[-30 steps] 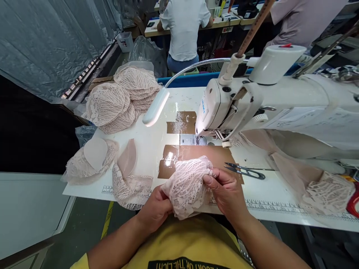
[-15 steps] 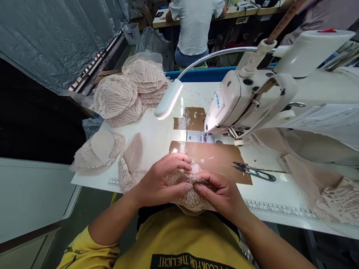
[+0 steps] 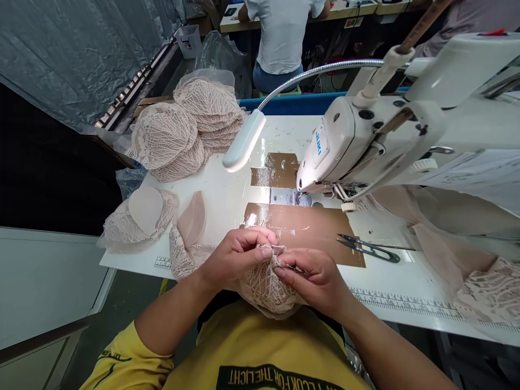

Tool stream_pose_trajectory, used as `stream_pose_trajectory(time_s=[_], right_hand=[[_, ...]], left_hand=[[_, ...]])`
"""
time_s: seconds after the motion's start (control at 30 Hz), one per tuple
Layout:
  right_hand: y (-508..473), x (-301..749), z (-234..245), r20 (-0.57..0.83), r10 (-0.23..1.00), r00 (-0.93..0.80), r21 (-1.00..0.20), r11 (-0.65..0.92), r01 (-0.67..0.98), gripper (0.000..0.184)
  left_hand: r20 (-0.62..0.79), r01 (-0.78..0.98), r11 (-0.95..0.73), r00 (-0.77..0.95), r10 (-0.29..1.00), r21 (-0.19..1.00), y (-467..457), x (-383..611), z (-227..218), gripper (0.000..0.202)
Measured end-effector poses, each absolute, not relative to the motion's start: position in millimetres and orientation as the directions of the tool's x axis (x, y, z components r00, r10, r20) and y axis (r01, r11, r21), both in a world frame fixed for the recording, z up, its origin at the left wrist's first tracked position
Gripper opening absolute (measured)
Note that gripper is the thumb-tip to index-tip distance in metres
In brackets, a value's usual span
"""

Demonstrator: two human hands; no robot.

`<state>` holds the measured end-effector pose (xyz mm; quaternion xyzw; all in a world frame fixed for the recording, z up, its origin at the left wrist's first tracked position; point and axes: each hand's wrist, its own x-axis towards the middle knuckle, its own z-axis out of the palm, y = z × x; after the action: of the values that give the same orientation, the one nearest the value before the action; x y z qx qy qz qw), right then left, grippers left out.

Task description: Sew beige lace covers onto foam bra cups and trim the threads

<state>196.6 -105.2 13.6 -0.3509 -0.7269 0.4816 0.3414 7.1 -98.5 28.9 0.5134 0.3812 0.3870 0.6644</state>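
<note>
Left hand and right hand both pinch the top of a bunched-up piece of lace, low in the middle of the frame. The two hands are close together. Just above them, a brown patch is on the white table. Dark scissors lie to the right. A big sewing machine fills the upper right, and a pile of lace pieces sits in the upper left.

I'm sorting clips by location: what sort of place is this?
Probably a garment sewing workshop: there is a sewing machine, a stack of lace pieces, and another person seated at a workbench beyond.
</note>
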Motion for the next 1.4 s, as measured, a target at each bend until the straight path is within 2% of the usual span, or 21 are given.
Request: stream_pose_trajectory(time_s=[0.1, 0.27, 0.47, 0.63, 0.77, 0.87, 0.9, 1.03, 1.2, 1.4], right_hand=[[-104, 198, 14, 0.151, 0.839, -0.523, -0.944, 0.279, 0.175, 0.013], [-105, 200, 11, 0.067, 0.871, -0.487, -0.952, 0.201, 0.229, 0.016], [-106, 196, 11, 0.064, 0.855, -0.515, -0.947, 0.215, 0.238, 0.022], [-108, 193, 13, 0.094, 0.826, -0.556, -0.93, 0.273, 0.248, 0.027], [-108, 196, 12, 0.065, 0.856, -0.513, -0.942, 0.222, 0.252, 0.02], [-107, 198, 9, 0.049, 0.871, -0.489, -0.949, 0.193, 0.25, 0.018], [-107, 198, 9, 0.048, 0.872, -0.487, -0.952, 0.188, 0.242, 0.018], [-106, 196, 8, 0.116, 0.887, -0.447, -0.962, 0.213, 0.172, 0.015], [-108, 194, 9, 0.201, 0.923, -0.329, -0.936, 0.28, 0.213, 0.012], [-111, 191, 10, 0.245, 0.927, -0.284, -0.919, 0.315, 0.236, 0.009]], left_hand=[[-0.154, -0.142, 0.234, 0.429, 0.89, 0.962, -98, 6, 26, 0.021], [-0.059, 0.099, 0.014, 0.472, 0.879, 0.995, -95, 1, 32, 0.034], [0.017, 0.088, -0.062, 0.443, 0.896, 0.994, -99, 5, 35, 0.016], [-0.016, 0.006, 0.014, 0.424, 0.906, 1.0, -99, 9, 32, 0.031], [-0.091, -0.028, 0.117, 0.468, 0.879, 0.993, -99, 1, 26, 0.021], [-0.144, -0.002, 0.168, 0.512, 0.847, 0.986, -100, -6, 22, 0.048], [-0.157, 0.003, 0.181, 0.515, 0.843, 0.984, -101, -7, 21, 0.05], [-0.19, 0.002, 0.227, 0.554, 0.81, 0.974, -103, -7, 21, 0.03], [-0.193, 0.082, 0.178, 0.567, 0.801, 0.981, -106, -9, 28, 0.026], [-0.121, 0.258, -0.017, 0.51, 0.852, 0.966, -106, -10, 34, 0.024]])
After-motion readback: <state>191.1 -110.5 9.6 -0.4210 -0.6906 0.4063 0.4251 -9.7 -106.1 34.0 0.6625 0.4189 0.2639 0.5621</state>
